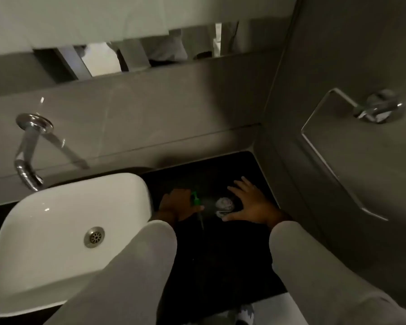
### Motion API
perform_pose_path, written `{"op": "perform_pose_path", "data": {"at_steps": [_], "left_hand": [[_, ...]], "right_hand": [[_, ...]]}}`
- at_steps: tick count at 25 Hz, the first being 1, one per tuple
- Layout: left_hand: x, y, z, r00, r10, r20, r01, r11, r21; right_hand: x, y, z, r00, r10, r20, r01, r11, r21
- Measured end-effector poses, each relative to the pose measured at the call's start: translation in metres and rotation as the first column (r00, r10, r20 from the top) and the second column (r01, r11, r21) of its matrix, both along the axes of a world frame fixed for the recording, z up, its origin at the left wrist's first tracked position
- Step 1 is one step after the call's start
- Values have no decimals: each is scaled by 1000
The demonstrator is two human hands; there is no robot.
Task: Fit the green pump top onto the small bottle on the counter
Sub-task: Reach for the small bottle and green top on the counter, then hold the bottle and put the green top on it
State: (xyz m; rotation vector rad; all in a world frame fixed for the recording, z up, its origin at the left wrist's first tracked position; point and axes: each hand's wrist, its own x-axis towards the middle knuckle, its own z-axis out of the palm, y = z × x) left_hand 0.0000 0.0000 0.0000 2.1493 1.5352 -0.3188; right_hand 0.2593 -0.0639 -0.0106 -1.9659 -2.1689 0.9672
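The green plastic pump top (195,200) sits in the left hand (177,205), pinched btwn thumb and fingers at the collar. Its long axis runs approx 12-to-6: head end toward 12, thin pale dip tube (201,222) trailing toward 6 over the black counter (220,254). Nozzle direction too blurred to tell.

The small clear bottle w/ pale patterned label (224,205) is at 3 o'clock of the pump, just beside it, near the counter's back corner. It looks seen from above, so prob upright, mouth up, though I can't be sure in this dim light. The right hand (251,204) is spread, fingers fanned, thumb curling round the bottle's near side; contact w/ the bottle looks likely but not certain.

Handling, as judgement: both parts light, rigid plastic. The bottle would tip or skid easily on the glossy counter, so grip its body firmly, low down. The dip tube is thin and bendy: hold the pump by the collar, not the tube, and feed the tube tip into the mouth first.

The white rectangular basin (45,231) lies at 9 o'clock of the hands.
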Motion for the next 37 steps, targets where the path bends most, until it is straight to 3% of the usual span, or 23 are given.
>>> {"op": "perform_pose_path", "data": {"at_steps": [3,7,12,15,18,20,22,23,24,27,30,34,37], "left_hand": [[13,-4,-35,981,191,21,-190,981,-40],[30,10,-54,891,441,112,-425,894,-143],[40,15,-67,849,519,102,-506,853,-129],[37,25,-50,770,592,240,-569,806,-162],[34,45,-6,574,553,604,-645,759,-82],[35,55,27,354,423,834,-625,770,-125],[40,55,49,137,347,928,-545,809,-222],[44,52,56,94,327,941,-505,830,-238],[48,48,59,110,295,949,-480,852,-209],[55,41,51,323,179,929,-458,889,-12],[57,40,43,485,169,858,-479,872,100],[61,35,34,574,110,812,-434,881,187],[63,31,17,608,144,781,-400,905,145]], "right_hand": [[-3,-3,-26,987,-51,-153,52,999,1],[-9,0,-44,908,-206,-366,217,976,-11],[-9,6,-50,869,-253,-425,260,965,-43],[-8,20,-43,887,-238,-395,236,970,-56],[-7,35,-34,940,-183,-286,171,983,-68],[-6,41,-29,961,-167,-219,153,985,-80],[-7,43,-27,965,-173,-200,156,983,-95],[-8,42,-27,965,-175,-194,159,983,-96],[-8,42,-26,967,-174,-186,159,983,-92],[-12,42,-24,971,-177,-162,169,984,-65],[-11,42,-24,973,-173,-156,162,984,-75],[-9,41,-27,969,-176,-174,166,984,-71],[-9,42,-28,969,-174,-176,163,984,-74]]}}
